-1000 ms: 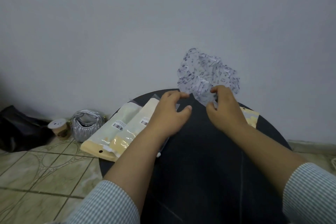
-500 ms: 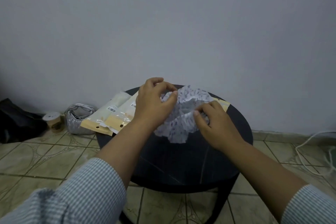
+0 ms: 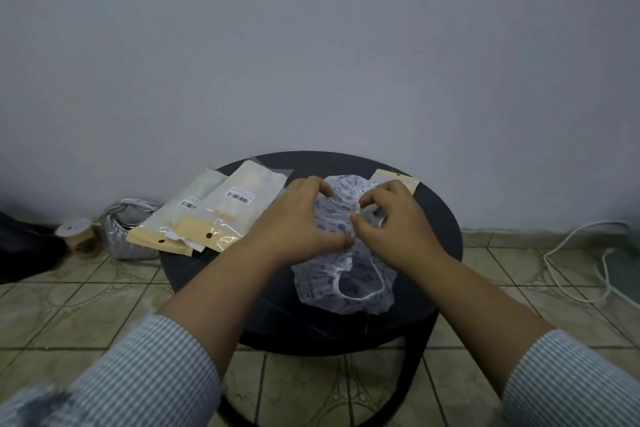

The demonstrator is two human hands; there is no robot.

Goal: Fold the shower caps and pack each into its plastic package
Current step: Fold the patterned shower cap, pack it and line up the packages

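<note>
A big grey wall fills the top of the view. Under it is a tiled floor with swirly marks. A round black table stands on the floor, close to the wall.

Two arms in striped blue sleeves reach over the table. The shower cap lies crumpled in the middle of the table. It is white with small purple shapes, and its stretchy white edge makes a loop at the near side. The left hand is on the far part of the cap. Its fingers are bent and its thumb and fingers pinch the cap. The right hand is just beside it, almost touching it. Its fingers are curled too and they grip a bunch of the cap.

Two long packages lie side by side on the left part of the table. They are clear and pale yellow, with barcode stickers, and their near ends stick out past the table edge. Another yellow package peeks out behind the right hand.

On the floor to the left sit a shiny silver bag and a small cup with a lid. A white cord curls on the floor to the right.
</note>
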